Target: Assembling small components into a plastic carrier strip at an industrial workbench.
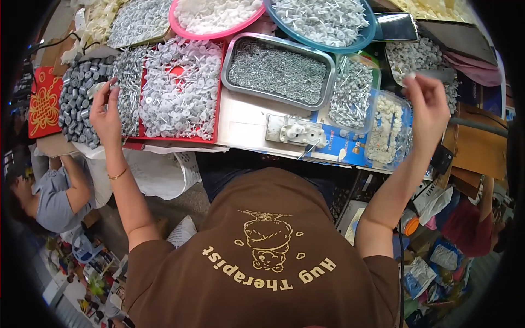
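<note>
My left hand is raised at the left, over the seam between a heap of dark grey cylindrical caps and a pile of silvery metal pins. Its fingers are bent together, with a small whitish piece at their tips that I cannot make out. On the right, my right hand hovers above the right-hand containers, thumb and fingers pinched on a small white piece too small to name. Between the hands, at the table's front edge, sits a small white fixture with raised round parts and a thin metal pin.
A red tray holds white disc-headed parts. Beside it stand a metal tray of small metal pieces and clear plastic boxes. Pink and teal basins lie behind, near a phone. Other people sit on both sides.
</note>
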`<control>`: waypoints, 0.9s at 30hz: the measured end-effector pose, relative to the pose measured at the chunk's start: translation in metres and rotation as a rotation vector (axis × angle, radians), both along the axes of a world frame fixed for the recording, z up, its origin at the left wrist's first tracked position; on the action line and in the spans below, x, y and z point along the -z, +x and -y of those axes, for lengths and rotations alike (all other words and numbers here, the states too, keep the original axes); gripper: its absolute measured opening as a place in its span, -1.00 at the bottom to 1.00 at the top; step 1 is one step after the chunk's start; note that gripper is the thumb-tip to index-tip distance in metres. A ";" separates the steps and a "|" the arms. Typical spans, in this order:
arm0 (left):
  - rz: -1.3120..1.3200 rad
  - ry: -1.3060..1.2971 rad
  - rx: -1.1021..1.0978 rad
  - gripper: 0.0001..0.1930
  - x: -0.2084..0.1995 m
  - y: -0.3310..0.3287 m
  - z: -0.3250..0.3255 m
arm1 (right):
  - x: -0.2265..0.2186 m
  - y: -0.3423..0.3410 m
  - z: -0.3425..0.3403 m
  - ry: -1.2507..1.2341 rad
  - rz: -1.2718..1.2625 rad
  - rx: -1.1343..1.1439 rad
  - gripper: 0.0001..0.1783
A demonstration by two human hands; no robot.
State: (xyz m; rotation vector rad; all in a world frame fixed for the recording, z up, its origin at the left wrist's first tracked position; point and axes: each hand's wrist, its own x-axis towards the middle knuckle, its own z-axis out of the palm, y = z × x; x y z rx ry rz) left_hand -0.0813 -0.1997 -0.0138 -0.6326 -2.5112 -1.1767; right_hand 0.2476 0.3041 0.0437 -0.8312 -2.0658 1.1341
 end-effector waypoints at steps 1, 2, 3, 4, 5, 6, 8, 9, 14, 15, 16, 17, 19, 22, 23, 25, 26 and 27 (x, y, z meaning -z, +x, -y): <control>0.050 0.075 0.028 -0.78 -0.002 0.012 -0.017 | -0.005 0.009 0.027 -0.029 -0.008 -0.113 -0.86; 0.091 0.143 0.032 -0.79 -0.005 0.031 -0.030 | -0.005 0.010 0.052 -0.066 -0.025 -0.250 -0.88; 0.157 0.117 0.080 -0.80 -0.008 0.048 -0.047 | -0.005 0.013 0.074 -0.081 0.090 -0.363 -0.88; 0.194 0.127 0.172 -0.81 -0.006 0.061 -0.063 | -0.003 0.015 0.092 -0.091 0.205 -0.473 -0.89; 0.227 0.134 0.256 -0.82 -0.007 0.076 -0.078 | 0.000 0.017 0.108 -0.089 0.234 -0.502 -0.90; 0.186 0.063 0.334 -0.83 -0.012 0.091 -0.096 | 0.006 0.020 0.122 -0.085 0.269 -0.527 -0.90; 0.234 0.020 0.472 -0.83 -0.017 0.125 -0.123 | 0.017 0.025 0.143 -0.112 0.331 -0.516 -0.91; 0.318 0.055 0.531 -0.82 -0.018 0.138 -0.134 | 0.024 0.023 0.147 -0.018 0.313 -0.517 -0.90; 0.379 0.128 0.764 -0.82 -0.013 0.178 -0.173 | 0.046 0.010 0.152 0.220 0.313 -0.510 -0.87; 0.399 0.133 0.785 -0.83 -0.011 0.184 -0.179 | 0.045 0.007 0.150 0.238 0.322 -0.502 -0.86; 0.416 0.136 0.795 -0.83 -0.004 0.189 -0.182 | 0.044 0.006 0.149 0.241 0.318 -0.506 -0.86; 0.429 0.132 0.795 -0.83 0.004 0.191 -0.183 | 0.043 0.005 0.147 0.248 0.322 -0.512 -0.86; 0.417 0.123 0.781 -0.82 0.016 0.193 -0.183 | 0.042 0.004 0.146 0.254 0.323 -0.522 -0.86; 0.297 0.094 0.778 -0.80 0.014 0.196 -0.187 | 0.041 0.003 0.145 0.248 0.338 -0.505 -0.86; 0.187 0.071 0.779 -0.78 0.013 0.197 -0.187 | 0.041 0.003 0.145 0.265 0.335 -0.507 -0.86; 0.080 0.058 0.812 -0.77 0.014 0.194 -0.191 | 0.038 0.002 0.144 0.298 0.331 -0.503 -0.87; -0.022 0.039 0.840 -0.76 0.014 0.193 -0.193 | 0.037 0.002 0.144 0.300 0.347 -0.513 -0.87; -0.140 -0.036 0.856 -0.74 0.005 0.194 -0.193 | 0.037 0.002 0.144 0.301 0.360 -0.527 -0.88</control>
